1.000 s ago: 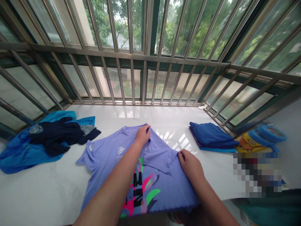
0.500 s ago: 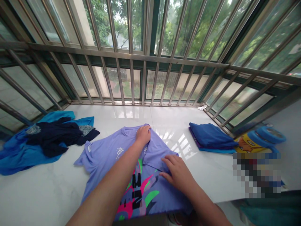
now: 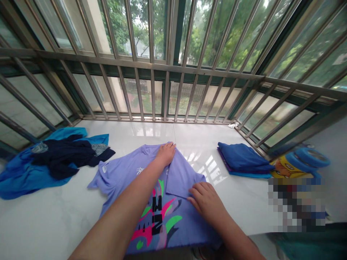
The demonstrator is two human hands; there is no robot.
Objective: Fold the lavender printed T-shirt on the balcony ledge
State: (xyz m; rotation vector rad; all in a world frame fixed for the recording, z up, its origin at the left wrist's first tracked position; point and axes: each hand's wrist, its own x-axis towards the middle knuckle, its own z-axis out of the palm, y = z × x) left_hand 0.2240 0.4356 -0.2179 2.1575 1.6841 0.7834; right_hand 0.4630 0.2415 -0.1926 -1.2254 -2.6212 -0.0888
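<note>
A lavender T-shirt [image 3: 179, 229] lies front up on the white ledge, with a bright pink, green and black print. Its right-hand sleeve [image 3: 180, 177] is turned inward across the chest, while the other sleeve points out to the left. My left hand [image 3: 166, 153] lies flat on the shirt's shoulder beside the collar, fingers stretched out. At the hem of the turned-in sleeve, my right hand [image 3: 207, 198] has its thumb and fingers closed on the fabric. My left forearm covers part of the shirt's front.
Loose blue and navy clothes [image 3: 62, 155] lie heaped at left. A folded stack of blue clothes [image 3: 244, 159] sits at right, beside a yellow and blue container [image 3: 295, 164]. Metal window bars [image 3: 151, 94] border the ledge's back; a blurred patch covers something at lower right.
The turned-in sleeve now lies smoother and flatter. My right hand's fingers have drawn closer together at its hem, and my left hand has shifted slightly right along the shoulder.
</note>
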